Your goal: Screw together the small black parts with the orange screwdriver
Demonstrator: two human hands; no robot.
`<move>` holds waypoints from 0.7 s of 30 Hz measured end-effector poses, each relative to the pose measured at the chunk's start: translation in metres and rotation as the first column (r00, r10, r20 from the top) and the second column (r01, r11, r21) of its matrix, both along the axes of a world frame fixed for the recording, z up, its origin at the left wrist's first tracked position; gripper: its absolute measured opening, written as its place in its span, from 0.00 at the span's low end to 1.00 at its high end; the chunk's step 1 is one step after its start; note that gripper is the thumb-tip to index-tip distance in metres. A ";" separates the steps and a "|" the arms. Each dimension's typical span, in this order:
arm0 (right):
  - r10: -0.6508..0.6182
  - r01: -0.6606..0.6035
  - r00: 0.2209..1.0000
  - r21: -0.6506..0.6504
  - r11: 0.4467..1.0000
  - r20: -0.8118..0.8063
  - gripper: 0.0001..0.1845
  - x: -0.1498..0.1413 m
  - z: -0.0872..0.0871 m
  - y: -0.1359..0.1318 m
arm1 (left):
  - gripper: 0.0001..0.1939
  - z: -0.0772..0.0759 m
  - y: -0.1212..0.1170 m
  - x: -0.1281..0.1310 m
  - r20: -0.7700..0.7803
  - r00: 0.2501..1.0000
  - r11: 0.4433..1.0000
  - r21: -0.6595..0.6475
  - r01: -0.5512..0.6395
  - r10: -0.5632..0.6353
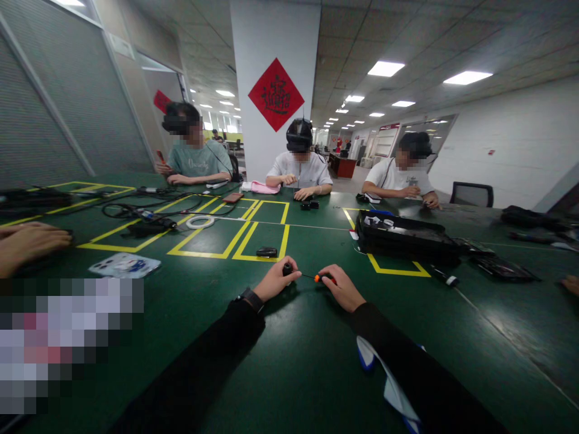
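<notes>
My right hand [340,287] is closed around the orange and black handle of a screwdriver [318,278]. Its thin dark shaft points left, reaching close to my left hand [277,279]. Fingers of that left hand are closed on a small black rounded object [287,269], whose kind I cannot make out. Whether the screwdriver's tip touches the black object is hidden by my fingers. Both hands rest low over the green table [307,349]. A little beyond my left hand lies a small black oblong piece [266,252].
At the right stands a black tray [407,238] with small parts inside. Cables and a black device [149,226] lie left, near a white cable coil [200,222] and a clear case [124,265]. Another person's hand [34,244] is at far left. Three people sit opposite.
</notes>
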State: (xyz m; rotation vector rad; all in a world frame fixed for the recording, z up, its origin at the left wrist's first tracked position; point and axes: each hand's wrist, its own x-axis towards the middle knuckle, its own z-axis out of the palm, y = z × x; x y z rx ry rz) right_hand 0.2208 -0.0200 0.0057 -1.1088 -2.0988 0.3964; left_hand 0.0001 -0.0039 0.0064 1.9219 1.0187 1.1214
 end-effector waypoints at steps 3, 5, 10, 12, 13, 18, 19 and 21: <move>0.026 -0.026 1.000 0.018 0.999 0.010 0.12 0.000 -0.001 0.002 | 0.12 0.000 0.000 0.000 0.005 1.000 1.000 -0.012 -0.003 0.003; 0.038 -0.038 0.999 0.038 0.999 0.007 0.09 0.001 -0.001 0.002 | 0.12 0.001 0.000 0.000 0.004 1.000 1.000 -0.016 -0.008 0.008; 0.010 -0.009 1.000 0.027 1.000 -0.028 0.09 0.003 -0.002 0.000 | 0.12 0.003 -0.001 -0.001 -0.005 1.000 1.000 0.003 -0.013 0.013; -0.012 0.012 1.000 0.014 1.000 -0.026 0.11 0.003 -0.003 0.000 | 0.11 0.003 -0.002 -0.001 -0.006 1.000 1.000 0.015 -0.017 0.017; -0.023 0.023 0.999 0.015 1.000 -0.024 0.10 0.003 -0.003 0.001 | 0.11 0.003 -0.002 -0.001 -0.008 1.000 1.000 0.015 -0.015 0.015; -0.035 0.034 0.999 0.040 0.999 0.004 0.12 0.002 -0.003 0.005 | 0.11 0.003 -0.001 -0.001 -0.008 1.000 1.000 0.001 -0.007 0.007; -0.027 0.027 1.000 0.044 0.999 0.011 0.11 0.002 -0.003 0.005 | 0.11 0.002 -0.001 -0.001 -0.004 1.000 1.000 0.004 -0.010 0.010; -0.015 0.014 1.000 0.052 0.999 0.017 0.08 0.002 -0.002 0.004 | 0.11 0.002 0.000 -0.001 0.001 1.000 1.000 0.009 -0.015 0.015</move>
